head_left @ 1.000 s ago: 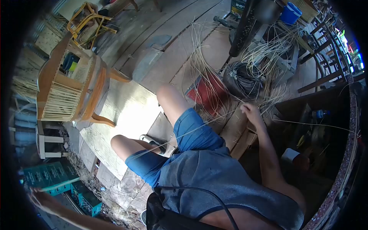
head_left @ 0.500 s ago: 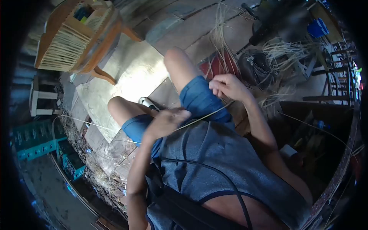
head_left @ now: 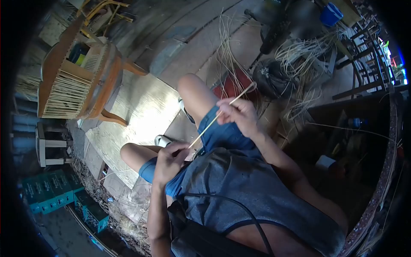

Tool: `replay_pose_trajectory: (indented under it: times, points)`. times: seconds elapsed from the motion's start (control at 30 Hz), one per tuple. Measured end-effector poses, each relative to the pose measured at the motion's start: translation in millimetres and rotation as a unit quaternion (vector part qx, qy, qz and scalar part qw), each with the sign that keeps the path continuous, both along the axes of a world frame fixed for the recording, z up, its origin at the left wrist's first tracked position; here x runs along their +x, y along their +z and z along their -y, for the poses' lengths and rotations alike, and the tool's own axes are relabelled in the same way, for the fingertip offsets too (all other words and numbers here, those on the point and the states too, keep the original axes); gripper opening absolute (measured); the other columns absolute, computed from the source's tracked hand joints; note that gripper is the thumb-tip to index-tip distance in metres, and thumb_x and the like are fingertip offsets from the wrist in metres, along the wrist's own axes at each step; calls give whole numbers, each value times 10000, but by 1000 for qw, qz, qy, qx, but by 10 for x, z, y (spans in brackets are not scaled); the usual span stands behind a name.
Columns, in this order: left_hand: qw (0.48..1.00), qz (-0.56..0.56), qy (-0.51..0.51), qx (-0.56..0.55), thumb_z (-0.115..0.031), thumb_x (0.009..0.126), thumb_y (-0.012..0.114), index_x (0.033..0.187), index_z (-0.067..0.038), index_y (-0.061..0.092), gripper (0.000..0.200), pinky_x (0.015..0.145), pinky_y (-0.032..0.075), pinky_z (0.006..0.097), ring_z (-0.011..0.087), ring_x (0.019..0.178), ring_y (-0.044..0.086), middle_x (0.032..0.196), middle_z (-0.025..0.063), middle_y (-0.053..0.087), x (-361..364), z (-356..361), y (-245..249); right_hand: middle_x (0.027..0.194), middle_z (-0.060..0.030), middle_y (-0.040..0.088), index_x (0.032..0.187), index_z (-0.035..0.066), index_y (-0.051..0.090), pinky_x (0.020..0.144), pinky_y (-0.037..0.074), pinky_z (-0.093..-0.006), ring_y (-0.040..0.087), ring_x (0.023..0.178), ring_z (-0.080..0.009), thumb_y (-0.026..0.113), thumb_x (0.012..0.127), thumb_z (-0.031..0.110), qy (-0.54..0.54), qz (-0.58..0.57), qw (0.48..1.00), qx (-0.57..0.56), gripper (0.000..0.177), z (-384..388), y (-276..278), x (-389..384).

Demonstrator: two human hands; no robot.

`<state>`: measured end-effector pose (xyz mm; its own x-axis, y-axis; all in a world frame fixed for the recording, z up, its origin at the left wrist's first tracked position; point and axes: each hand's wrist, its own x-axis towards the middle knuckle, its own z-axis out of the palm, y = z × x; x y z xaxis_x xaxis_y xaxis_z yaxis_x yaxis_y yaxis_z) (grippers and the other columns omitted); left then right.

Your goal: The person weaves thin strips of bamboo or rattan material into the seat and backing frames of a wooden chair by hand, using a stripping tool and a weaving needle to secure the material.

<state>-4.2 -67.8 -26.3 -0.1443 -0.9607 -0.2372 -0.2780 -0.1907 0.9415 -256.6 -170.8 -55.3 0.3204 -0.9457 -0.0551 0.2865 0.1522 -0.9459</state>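
Note:
A pale cane strip [head_left: 206, 129] stretches slantwise between my hands above my lap. My left hand [head_left: 168, 165] has its fingers closed around the lower end, by my left thigh. Higher up, my right hand [head_left: 239, 118] pinches the same strip between thumb and fingers, over my right thigh. Past the right hand, the strip runs on to a small bend near a red object on the floor. How the strip lies inside my left hand is hidden.
A wooden chair [head_left: 87, 83] with cane lacing stands front left on a pale board [head_left: 141, 124]. Bundles of loose cane [head_left: 299, 58] lie beside a black bag [head_left: 274, 79]. Teal crates [head_left: 49, 190] are at left, dark chairs [head_left: 366, 55] and a blue container [head_left: 331, 14] far right.
Both hands have closed on the strip, the right lowering toward the lap and the left shifting left. The strip now slants more steeply. The camera view has turned slightly.

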Motion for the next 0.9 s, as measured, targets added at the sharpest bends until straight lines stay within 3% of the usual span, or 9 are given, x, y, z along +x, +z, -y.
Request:
replay_pose_trajectory:
  times: [0.1,0.23,0.4,0.43,0.47,0.53,0.6,0.83,0.9]
  points:
    - [996,-23,39,78,-11,849,625,957,8,673,120,467,364,199,42,539,483,726,12,586,473,-347,84,825,-101,648,1039,-29,603,614,557,-256,652,675,-143,585,923,181,-86,-20,996,2,241,486,75,-117]
    - [978,113,89,154,-57,844,628,946,9,680,132,437,373,218,54,477,481,584,-1,559,1016,-910,-37,816,-96,647,1019,-38,607,587,550,-240,642,640,-131,595,917,188,-101,-38,994,-34,248,929,106,-206]
    - [935,265,62,229,-77,797,634,875,0,711,135,463,459,259,124,530,606,658,72,642,1681,-1253,-256,799,-88,645,988,-35,626,583,543,-229,637,636,-119,600,915,180,-127,-34,990,-53,228,1155,239,-254]
    - [922,298,62,239,-168,772,684,862,5,711,197,487,493,309,174,527,650,672,136,677,1915,-1330,-383,804,-89,647,998,-32,623,580,545,-231,637,636,-120,603,912,170,-130,-39,989,-58,220,1173,243,-286]
    - [871,469,-114,88,-127,746,666,786,-18,699,121,477,483,309,149,524,623,656,98,658,2433,-1564,-783,809,-90,648,1007,-29,619,577,547,-232,638,635,-122,607,908,161,-133,-44,988,-64,214,1194,257,-325]
    - [854,397,65,330,-255,700,653,774,-66,716,213,591,522,368,263,606,667,632,131,653,2788,-1689,-776,807,-86,647,996,-27,621,579,547,-235,637,637,-123,609,906,160,-149,-38,985,-75,208,1216,309,-408]
    - [762,535,-84,355,-215,655,593,761,-54,697,219,614,523,407,293,636,665,688,155,664,3330,-1949,-940,805,-82,645,984,-25,622,581,548,-238,637,639,-124,612,904,160,-165,-32,982,-83,202,1229,358,-506]
    - [679,652,-102,321,-266,655,617,809,-33,686,287,730,520,422,322,811,662,866,204,672,3921,-2507,-1293,795,-79,643,976,-26,622,582,554,-246,638,633,-130,620,894,148,-193,-8,977,-94,192,1126,486,-729]
    - [830,553,44,46,-274,795,615,1013,41,637,383,901,462,414,370,1068,576,1076,257,617,2607,-1262,-850,796,-83,644,980,-26,620,577,553,-243,639,630,-129,620,892,143,-166,-9,982,-84,191,974,541,-618]
